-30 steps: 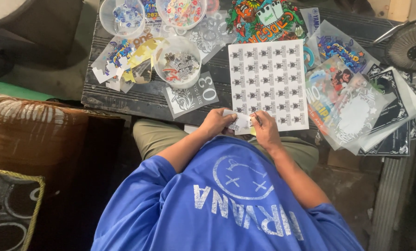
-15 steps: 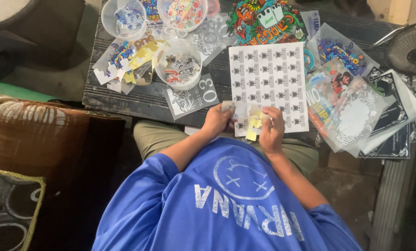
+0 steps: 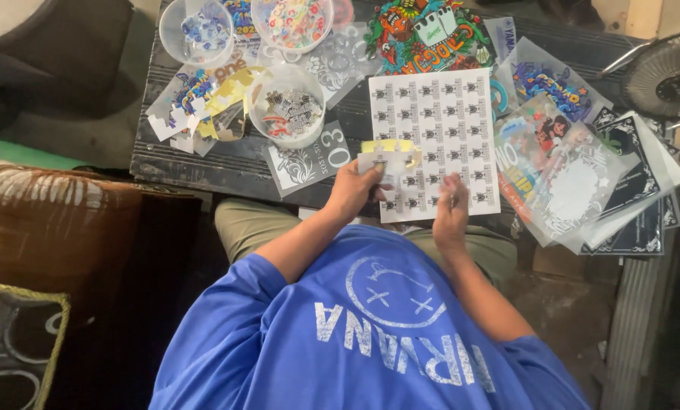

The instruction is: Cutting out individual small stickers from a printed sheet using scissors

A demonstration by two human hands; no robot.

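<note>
A white sticker sheet (image 3: 438, 121) printed with rows of small dark designs lies on the dark table in front of me. My left hand (image 3: 353, 190) pinches a small cut piece of stickers with yellow backing (image 3: 389, 154) at the sheet's lower left corner. My right hand (image 3: 452, 212) rests its fingertips on the sheet's lower edge, holding nothing that I can see. Both forearms reach out over my blue shirt and my lap.
Three clear plastic bowls (image 3: 287, 114) of small stickers stand at the table's left and back. Colourful sticker prints (image 3: 431, 34) and a pile of bagged sheets (image 3: 583, 182) lie at the right. A fan (image 3: 670, 80) stands far right, and a brown cushioned seat (image 3: 51, 228) is at my left.
My hands have come apart: the left one moved up with the yellow-backed piece, and the right one let go and settled on the sheet's lower edge.
</note>
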